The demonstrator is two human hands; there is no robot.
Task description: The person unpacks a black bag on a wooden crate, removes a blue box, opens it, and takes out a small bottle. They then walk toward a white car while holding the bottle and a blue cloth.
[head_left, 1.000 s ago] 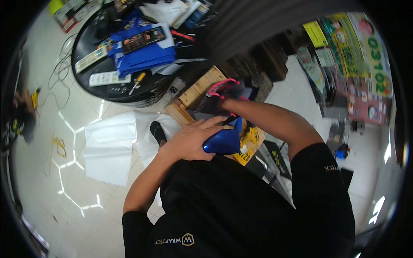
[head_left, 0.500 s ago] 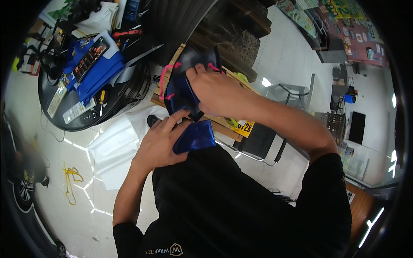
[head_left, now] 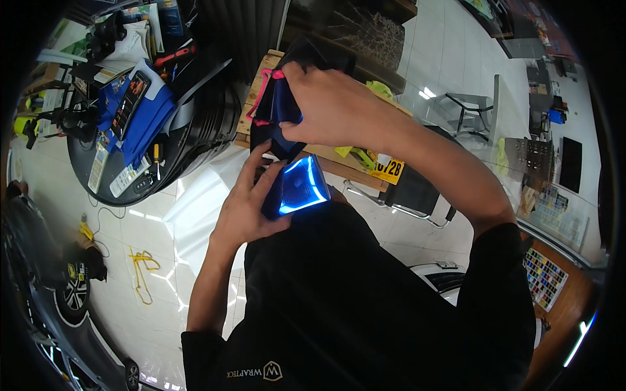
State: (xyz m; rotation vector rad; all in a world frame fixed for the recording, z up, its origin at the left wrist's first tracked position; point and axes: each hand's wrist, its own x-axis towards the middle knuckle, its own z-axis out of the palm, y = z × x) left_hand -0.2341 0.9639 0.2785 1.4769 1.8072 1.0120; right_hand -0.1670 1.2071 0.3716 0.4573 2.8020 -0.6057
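A glossy blue sheet of film [head_left: 303, 186] hangs toward me, bright reflections across its surface. My left hand [head_left: 244, 202] is closed on it, thumb below and fingers above. Farther up lies a dark, curved piece [head_left: 310, 57] with a blue sheen. Bright pink strips [head_left: 263, 98] run along its left side. Across this piece rests my right hand [head_left: 332, 107], its fingers and thumb curled against the blue-sheened face. The palm hides the middle of the piece, and I cannot tell whether the blue sheet continues under it.
A wooden slatted stand [head_left: 263, 68] is beneath the work. At the left a round black table [head_left: 98, 179] bears blue cloths [head_left: 153, 120], a phone [head_left: 132, 101], a yellow-handled screwdriver [head_left: 156, 156] and remotes. White sheeting [head_left: 199, 202] covers floor nearby; a yellow cord [head_left: 140, 277] lies beyond.
My view has shifted. The blue sheet has tilted and now catches bright light. My right hand has turned on the dark piece, its thumb now visible; my left hand keeps hold of the sheet.
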